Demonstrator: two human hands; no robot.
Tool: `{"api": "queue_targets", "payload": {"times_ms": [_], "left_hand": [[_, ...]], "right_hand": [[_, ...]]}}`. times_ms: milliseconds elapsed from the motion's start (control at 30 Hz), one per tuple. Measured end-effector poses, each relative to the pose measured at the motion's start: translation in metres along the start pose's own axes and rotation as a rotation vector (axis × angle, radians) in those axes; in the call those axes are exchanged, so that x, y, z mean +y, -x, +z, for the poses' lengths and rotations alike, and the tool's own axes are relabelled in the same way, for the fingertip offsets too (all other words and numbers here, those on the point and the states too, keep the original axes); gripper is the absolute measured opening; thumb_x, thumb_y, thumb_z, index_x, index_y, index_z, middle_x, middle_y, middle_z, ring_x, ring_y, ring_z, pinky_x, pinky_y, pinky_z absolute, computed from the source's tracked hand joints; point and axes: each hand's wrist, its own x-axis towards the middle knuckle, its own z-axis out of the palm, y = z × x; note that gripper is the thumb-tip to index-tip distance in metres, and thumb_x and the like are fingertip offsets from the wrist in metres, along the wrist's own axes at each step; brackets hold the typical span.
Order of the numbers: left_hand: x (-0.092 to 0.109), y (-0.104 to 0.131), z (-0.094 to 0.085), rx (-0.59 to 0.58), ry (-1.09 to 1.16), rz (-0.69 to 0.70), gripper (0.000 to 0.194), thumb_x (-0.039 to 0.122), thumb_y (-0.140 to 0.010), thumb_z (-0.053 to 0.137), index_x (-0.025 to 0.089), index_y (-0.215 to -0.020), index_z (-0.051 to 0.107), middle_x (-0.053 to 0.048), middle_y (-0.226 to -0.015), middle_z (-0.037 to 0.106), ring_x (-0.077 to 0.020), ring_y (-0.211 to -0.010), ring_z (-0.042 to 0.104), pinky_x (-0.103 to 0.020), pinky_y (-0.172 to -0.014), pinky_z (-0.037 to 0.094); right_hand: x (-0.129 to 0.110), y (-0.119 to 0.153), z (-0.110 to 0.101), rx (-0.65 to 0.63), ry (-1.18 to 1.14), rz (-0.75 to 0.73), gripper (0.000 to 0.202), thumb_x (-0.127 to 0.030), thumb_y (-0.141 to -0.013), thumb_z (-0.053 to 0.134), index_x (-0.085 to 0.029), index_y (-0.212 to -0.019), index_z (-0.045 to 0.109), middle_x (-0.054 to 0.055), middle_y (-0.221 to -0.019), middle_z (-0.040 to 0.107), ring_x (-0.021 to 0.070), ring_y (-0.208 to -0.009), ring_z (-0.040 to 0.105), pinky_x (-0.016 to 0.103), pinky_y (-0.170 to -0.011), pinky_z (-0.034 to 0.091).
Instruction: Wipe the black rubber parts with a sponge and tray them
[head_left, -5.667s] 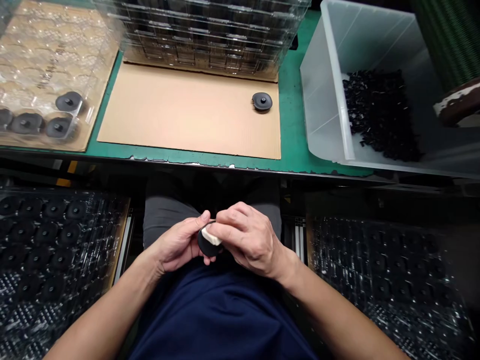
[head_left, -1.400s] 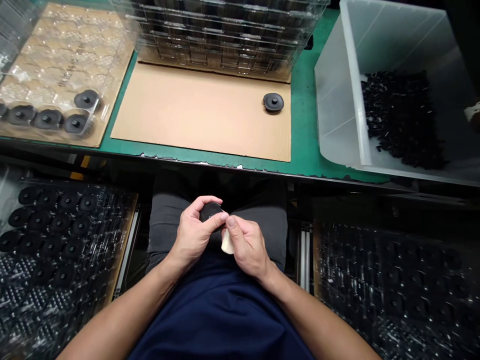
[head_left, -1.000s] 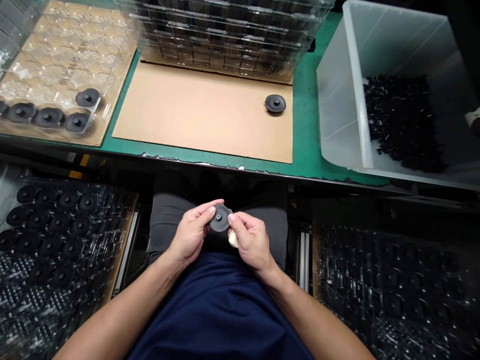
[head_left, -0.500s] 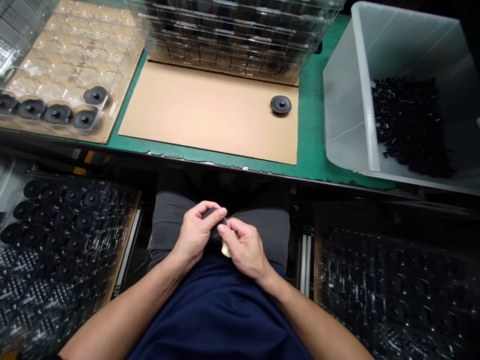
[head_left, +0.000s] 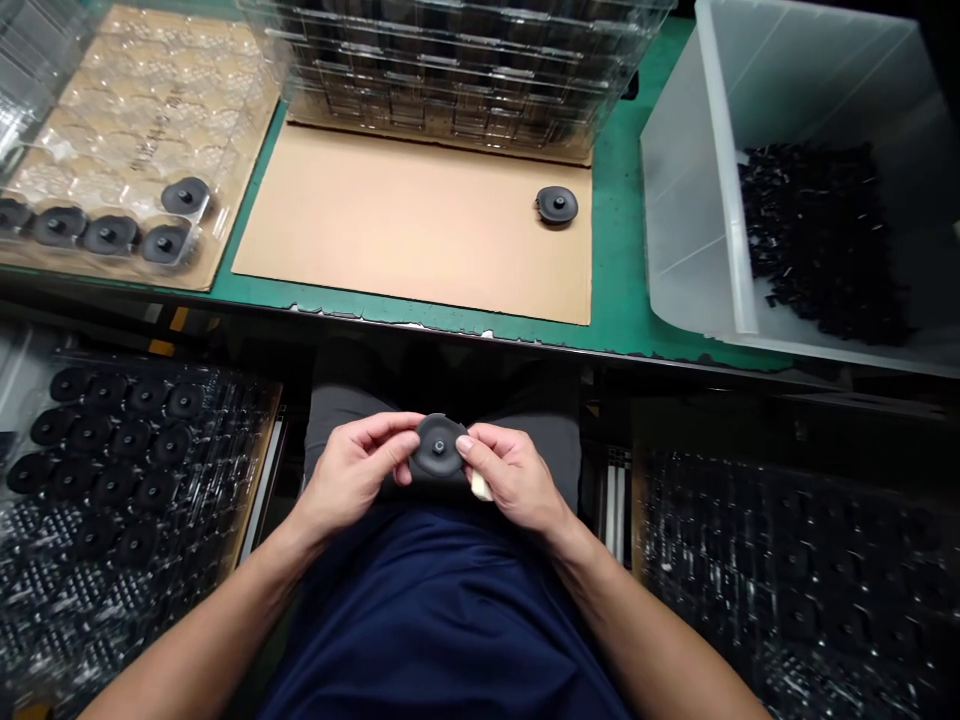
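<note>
Above my lap I hold a round black plastic disc (head_left: 439, 458) with a small raised hub in its middle, its hub face turned up toward me. My left hand (head_left: 360, 468) pinches the disc's left edge between thumb and fingers. At its right edge the thumb and fingers of my right hand (head_left: 514, 475) grip it too. A small cream-coloured piece (head_left: 481, 487) sticks out from under my right hand's curled fingers; its kind I cannot make out. On the cardboard sheet (head_left: 390, 220) ahead lies a similar black disc (head_left: 557, 205), near the right edge.
A clear tray (head_left: 142, 150) with several black discs lies at the back left. Stacked clear trays (head_left: 465, 80) stand behind the cardboard. To the right is a translucent bin (head_left: 724, 180) of small black parts (head_left: 821, 245). More loaded trays flank my legs, left (head_left: 202, 470) and right (head_left: 795, 540).
The disc has turned from mostly hidden between my fingers to face up toward me. My hands have moved slightly apart, to its two sides. The view has shifted a little.
</note>
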Motion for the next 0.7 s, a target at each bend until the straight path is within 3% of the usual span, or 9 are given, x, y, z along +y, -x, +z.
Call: {"api": "queue_targets", "payload": {"times_ms": [67, 133, 200, 267, 400, 533, 633, 700], "left_hand": [[0.004, 0.005, -0.006, 0.017, -0.247, 0.27, 0.018, 0.027, -0.097, 0.076, 0.02, -0.112, 0.08, -0.005, -0.093, 0.079, -0.0112, -0.073, 0.072, -0.019, -0.071, 0.059], [0.004, 0.008, -0.014, 0.059, -0.505, 0.65, 0.018, 0.009, -0.096, 0.07, 0.018, -0.109, 0.079, -0.008, -0.113, 0.078, -0.0147, -0.095, 0.076, -0.022, -0.088, 0.061], [0.001, 0.011, -0.022, 0.062, -0.732, 0.949, 0.029, -0.004, -0.093, 0.066, 0.014, -0.114, 0.077, -0.014, -0.127, 0.074, -0.0193, -0.116, 0.073, -0.027, -0.101, 0.06], [-0.002, 0.013, -0.027, 0.061, -0.853, 1.094, 0.037, -0.01, -0.089, 0.064, 0.009, -0.12, 0.075, -0.019, -0.132, 0.072, -0.0219, -0.121, 0.071, -0.029, -0.104, 0.06], [-0.005, 0.014, -0.028, 0.08, -0.89, 1.157, 0.038, -0.013, -0.087, 0.063, 0.004, -0.119, 0.074, -0.024, -0.131, 0.071, -0.0241, -0.123, 0.071, -0.031, -0.105, 0.061], [-0.002, 0.012, -0.023, 0.104, -0.842, 1.161, 0.037, -0.013, -0.085, 0.066, 0.005, -0.117, 0.074, -0.023, -0.127, 0.073, -0.0251, -0.119, 0.072, -0.034, -0.101, 0.062], [0.002, 0.012, -0.021, 0.126, -0.768, 1.08, 0.04, -0.009, -0.087, 0.068, 0.011, -0.122, 0.072, -0.015, -0.114, 0.078, -0.0215, -0.105, 0.076, -0.031, -0.093, 0.063], [0.004, 0.012, -0.02, 0.159, -0.71, 0.948, 0.039, -0.003, -0.091, 0.068, 0.018, -0.124, 0.071, -0.009, -0.105, 0.079, -0.0188, -0.095, 0.076, -0.029, -0.086, 0.063]], "right_hand": [[-0.002, 0.0, -0.003, 0.023, 0.169, -0.203, 0.034, -0.042, -0.104, 0.064, -0.016, -0.083, 0.073, 0.001, -0.067, 0.065, 0.01, -0.055, 0.054, 0.022, -0.053, 0.042], [-0.004, -0.001, -0.006, 0.041, 0.322, -0.473, 0.018, -0.03, -0.103, 0.068, -0.017, -0.109, 0.079, 0.006, -0.093, 0.078, 0.0137, -0.073, 0.069, 0.023, -0.067, 0.053], [-0.004, -0.002, -0.009, 0.028, 0.395, -0.679, 0.029, -0.024, -0.101, 0.073, -0.018, -0.13, 0.075, 0.011, -0.119, 0.078, 0.0185, -0.098, 0.076, 0.026, -0.083, 0.06], [-0.005, -0.003, -0.011, -0.002, 0.415, -0.763, 0.037, -0.022, -0.101, 0.074, -0.019, -0.138, 0.07, 0.012, -0.13, 0.075, 0.0214, -0.114, 0.075, 0.029, -0.094, 0.062], [-0.006, -0.003, -0.011, 0.002, 0.423, -0.79, 0.041, -0.019, -0.101, 0.075, -0.02, -0.142, 0.068, 0.012, -0.131, 0.074, 0.0224, -0.12, 0.073, 0.032, -0.102, 0.061], [-0.006, -0.003, -0.009, 0.007, 0.397, -0.754, 0.037, -0.02, -0.1, 0.075, -0.018, -0.137, 0.071, 0.013, -0.128, 0.075, 0.0183, -0.101, 0.076, 0.026, -0.084, 0.061], [-0.006, -0.004, -0.006, 0.025, 0.368, -0.617, 0.023, -0.029, -0.103, 0.072, -0.016, -0.121, 0.078, 0.008, -0.094, 0.078, 0.013, -0.069, 0.068, 0.023, -0.065, 0.054], [-0.008, -0.007, -0.004, 0.097, 0.285, -0.424, 0.03, -0.042, -0.106, 0.066, -0.015, -0.109, 0.081, 0.004, -0.072, 0.069, 0.012, -0.057, 0.059, 0.023, -0.057, 0.049]]}}
